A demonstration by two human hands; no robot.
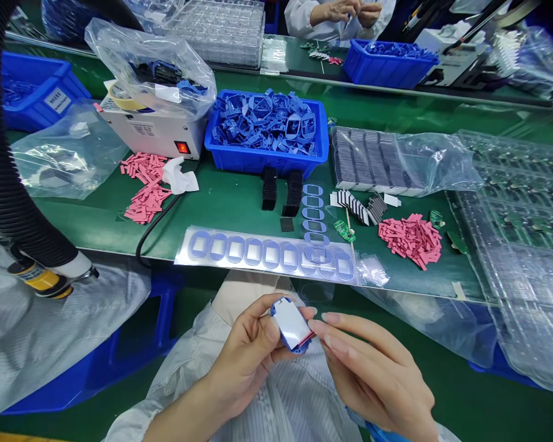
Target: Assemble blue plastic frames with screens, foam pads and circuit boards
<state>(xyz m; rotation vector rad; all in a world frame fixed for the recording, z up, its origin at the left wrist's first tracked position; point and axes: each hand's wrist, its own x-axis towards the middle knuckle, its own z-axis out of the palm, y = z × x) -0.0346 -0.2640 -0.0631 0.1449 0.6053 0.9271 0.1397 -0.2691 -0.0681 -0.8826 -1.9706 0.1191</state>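
My left hand (249, 350) is closed around a small blue plastic frame (303, 350) just past the table's front edge. Set in the frame is a white rectangular panel (291, 322), tilted toward me. Along the panel's lower right side runs a thin pink strip (306, 338). My right hand (373, 362) has its fingertips pinched together at that strip, touching the frame's right side. Ahead of both hands, a metal plate (276, 277) bears a row of oval blue-violet rings (271, 253). More rings (313, 213) form a column behind it.
A blue bin (267, 162) of blue frames stands behind black pad stacks (270, 190). Pink strips lie in piles left (147, 199) and right (410, 239). White-edged panels (373, 159) sit under plastic; clear trays (525, 245) fill the right. A black hose (9, 153) arches left. A co-worker's hands (345, 11) are opposite.
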